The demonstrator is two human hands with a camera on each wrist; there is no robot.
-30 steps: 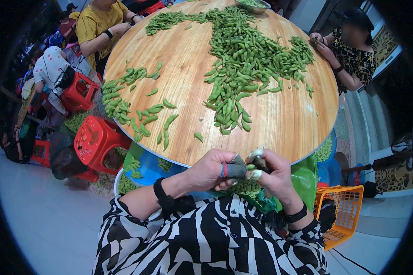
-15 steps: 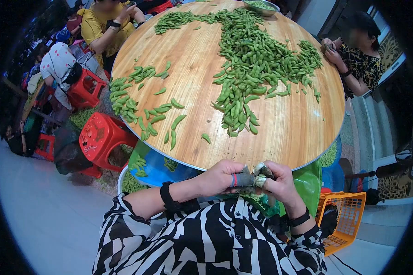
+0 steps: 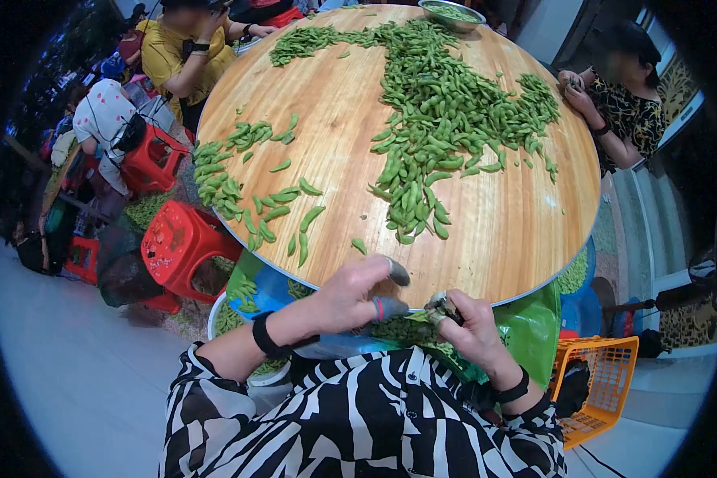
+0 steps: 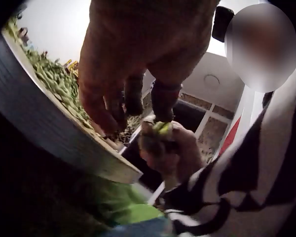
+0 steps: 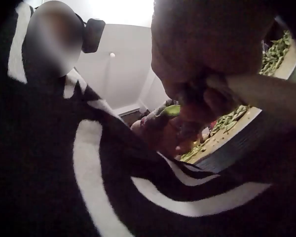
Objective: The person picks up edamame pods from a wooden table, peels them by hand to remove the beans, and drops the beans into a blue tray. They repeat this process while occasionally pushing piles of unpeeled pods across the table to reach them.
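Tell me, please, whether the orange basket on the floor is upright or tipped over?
Upright. The orange basket stands on the floor with its open top facing up, right of the green bag; something dark lies inside.

One round wooden table (image 3: 502,215) carries too many green pods (image 3: 438,103) to count. Two hands (image 3: 350,299) work at its edge. Three red stools (image 3: 179,239), one orange basket (image 3: 605,374), one metal bowl (image 3: 452,12); two seated people (image 3: 621,103) opposite.
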